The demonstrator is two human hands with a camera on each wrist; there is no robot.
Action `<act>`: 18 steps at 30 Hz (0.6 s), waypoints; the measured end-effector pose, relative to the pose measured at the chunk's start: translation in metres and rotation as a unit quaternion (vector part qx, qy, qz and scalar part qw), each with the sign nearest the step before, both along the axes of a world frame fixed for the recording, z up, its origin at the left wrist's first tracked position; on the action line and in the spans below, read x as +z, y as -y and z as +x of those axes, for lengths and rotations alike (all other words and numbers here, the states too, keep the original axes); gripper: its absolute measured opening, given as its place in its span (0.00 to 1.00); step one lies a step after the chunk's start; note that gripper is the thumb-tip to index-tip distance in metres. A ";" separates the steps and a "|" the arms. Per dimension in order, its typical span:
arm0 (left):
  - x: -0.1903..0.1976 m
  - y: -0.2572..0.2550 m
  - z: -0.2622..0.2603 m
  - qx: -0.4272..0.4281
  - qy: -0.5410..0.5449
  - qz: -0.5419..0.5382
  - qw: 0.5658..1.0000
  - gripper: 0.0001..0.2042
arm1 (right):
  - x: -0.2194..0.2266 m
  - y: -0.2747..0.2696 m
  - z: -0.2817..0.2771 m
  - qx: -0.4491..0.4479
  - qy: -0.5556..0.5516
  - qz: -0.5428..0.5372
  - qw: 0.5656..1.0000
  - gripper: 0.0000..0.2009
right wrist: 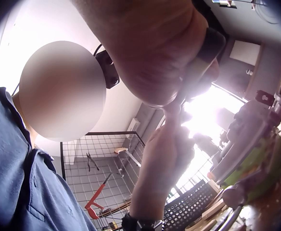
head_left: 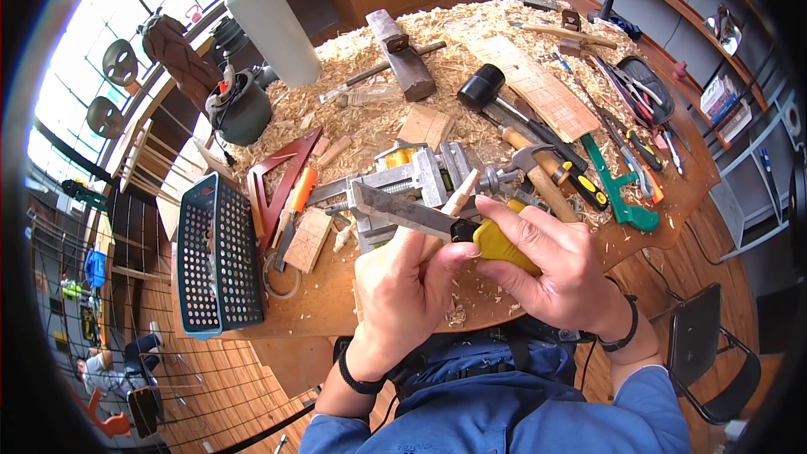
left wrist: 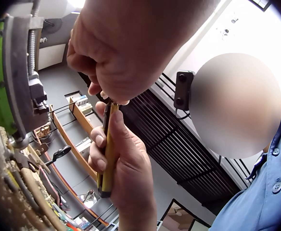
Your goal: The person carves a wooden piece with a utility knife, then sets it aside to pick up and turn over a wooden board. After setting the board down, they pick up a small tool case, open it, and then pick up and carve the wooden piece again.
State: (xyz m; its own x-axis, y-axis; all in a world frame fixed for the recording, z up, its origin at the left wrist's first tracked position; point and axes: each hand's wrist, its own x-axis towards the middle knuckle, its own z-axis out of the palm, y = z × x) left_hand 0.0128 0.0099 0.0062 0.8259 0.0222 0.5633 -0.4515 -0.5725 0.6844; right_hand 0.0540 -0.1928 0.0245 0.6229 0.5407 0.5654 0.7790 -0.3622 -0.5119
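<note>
My right hand (head_left: 551, 265) grips the yellow handle (head_left: 504, 248) of a knife, seen also in the left wrist view (left wrist: 108, 159). Its broad grey blade (head_left: 399, 212) points left, across the front of the vise. A slim, pale wooden stick (head_left: 460, 195) with a tapered end is held in my left hand (head_left: 402, 282), its tip rising behind the blade. My left thumb lies at the blade's base, close to the black collar. Fingers hide the stick's lower part. Both hands are together above the bench's near edge.
Just behind the hands sits a metal vise (head_left: 412, 181). A perforated basket (head_left: 220, 261) stands at left beside a red square (head_left: 286, 172) and an orange-handled knife (head_left: 301, 193). Rightward lie a claw hammer (head_left: 542, 181), a black mallet (head_left: 482, 87) and a green-handled saw (head_left: 618, 193). Shavings cover the back.
</note>
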 end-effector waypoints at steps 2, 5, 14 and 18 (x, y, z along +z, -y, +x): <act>0.000 0.001 -0.001 0.004 -0.005 -0.007 1.000 0.11 | -0.001 -0.001 0.001 -0.004 0.011 0.003 1.000 0.31; 0.001 0.003 0.000 0.017 -0.003 0.001 1.000 0.11 | -0.002 -0.001 0.000 -0.016 0.008 -0.003 1.000 0.32; -0.004 -0.001 0.005 -0.014 0.012 -0.015 1.000 0.11 | -0.004 0.000 0.003 0.010 -0.004 0.015 1.000 0.32; -0.004 0.001 0.005 0.006 0.019 -0.007 1.000 0.10 | -0.003 0.000 0.002 0.004 -0.005 0.008 1.000 0.32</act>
